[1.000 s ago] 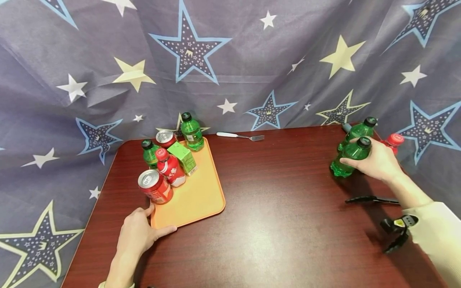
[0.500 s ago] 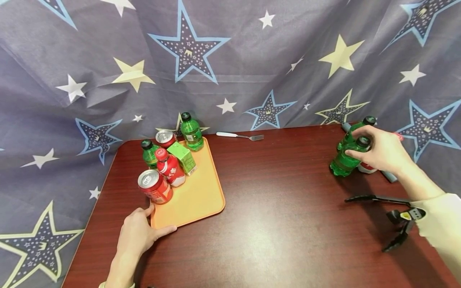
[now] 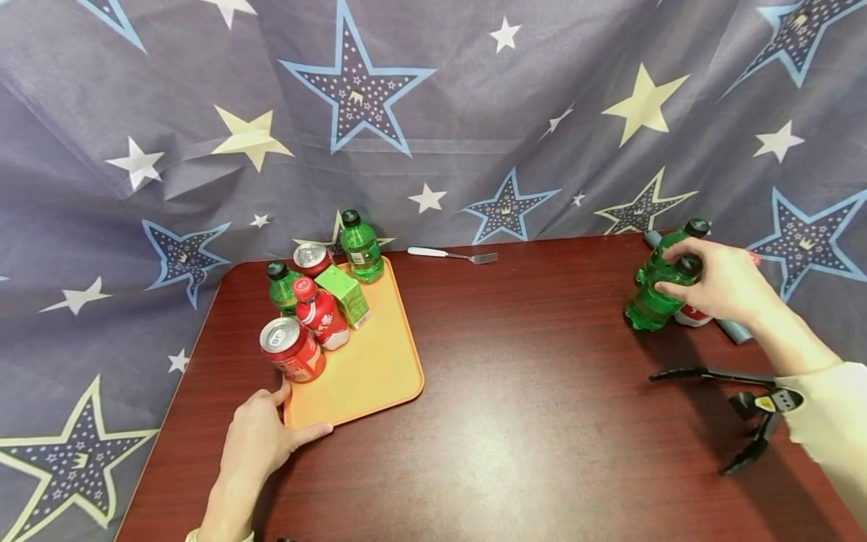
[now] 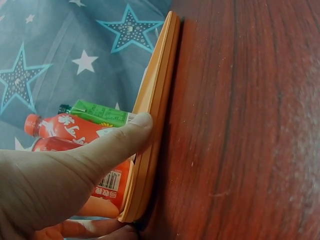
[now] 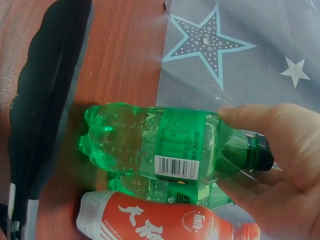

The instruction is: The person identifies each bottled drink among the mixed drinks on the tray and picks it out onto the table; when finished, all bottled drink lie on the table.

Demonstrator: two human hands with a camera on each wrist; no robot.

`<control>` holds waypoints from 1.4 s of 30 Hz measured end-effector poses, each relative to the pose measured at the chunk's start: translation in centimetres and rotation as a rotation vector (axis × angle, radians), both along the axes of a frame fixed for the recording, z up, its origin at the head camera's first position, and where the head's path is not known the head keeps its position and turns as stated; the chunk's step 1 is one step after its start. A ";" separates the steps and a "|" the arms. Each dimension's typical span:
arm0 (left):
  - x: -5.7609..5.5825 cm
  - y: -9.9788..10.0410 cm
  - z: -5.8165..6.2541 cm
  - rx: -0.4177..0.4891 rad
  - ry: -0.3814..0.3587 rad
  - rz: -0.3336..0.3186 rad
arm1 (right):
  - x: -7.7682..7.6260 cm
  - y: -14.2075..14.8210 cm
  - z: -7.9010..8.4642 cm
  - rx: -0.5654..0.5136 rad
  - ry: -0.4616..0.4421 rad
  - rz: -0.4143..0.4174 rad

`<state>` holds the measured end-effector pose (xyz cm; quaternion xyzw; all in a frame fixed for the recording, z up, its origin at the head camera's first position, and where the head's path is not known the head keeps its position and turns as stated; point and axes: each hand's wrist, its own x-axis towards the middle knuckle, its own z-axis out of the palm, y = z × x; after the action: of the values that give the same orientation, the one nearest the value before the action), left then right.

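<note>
My left hand (image 3: 257, 433) grips the near left corner of an orange tray (image 3: 379, 369). In the left wrist view its thumb (image 4: 117, 142) lies over the tray's rim. On the tray's left part stand a large red can (image 3: 298, 354), a red bottle (image 3: 325, 320), a green carton (image 3: 348, 297) and a green bottle (image 3: 362, 248). My right hand (image 3: 731, 286) holds the nearer upright green bottle (image 5: 145, 142) near its neck. Behind it is another green bottle (image 5: 150, 187). A red-and-white bottle (image 5: 155, 220) stands beside them, mostly hidden by my hand in the head view.
Black tongs (image 3: 684, 373) lie on the brown table (image 3: 508, 406), partly hidden by the sleeve. A white-handled fork (image 3: 450, 256) lies at the back edge. Past the right-hand bottles shows a blue-grey rod (image 3: 734, 331). A star-printed cloth (image 3: 433, 113) hangs behind.
My right hand has turned and shifted slightly right around the green bottle's top, baring more of the red-and-white bottle's base. The bottle has barely moved. My left hand and the tray stay put.
</note>
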<state>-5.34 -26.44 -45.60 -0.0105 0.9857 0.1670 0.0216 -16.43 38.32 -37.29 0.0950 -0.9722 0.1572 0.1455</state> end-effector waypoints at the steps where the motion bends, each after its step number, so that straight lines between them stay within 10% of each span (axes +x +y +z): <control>1: 0.0 0.0 0.0 0.000 -0.001 0.000 | 0.0 0.0 0.0 0.002 -0.002 -0.001; 42: -0.1 -0.1 0.0 0.005 0.014 -0.013 | -0.2 1.0 0.8 0.028 -0.085 -0.026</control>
<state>-5.43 -26.50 -45.57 -0.0028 0.9855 0.1692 0.0159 -16.67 39.30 -36.53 0.0777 -0.9807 0.1455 0.1047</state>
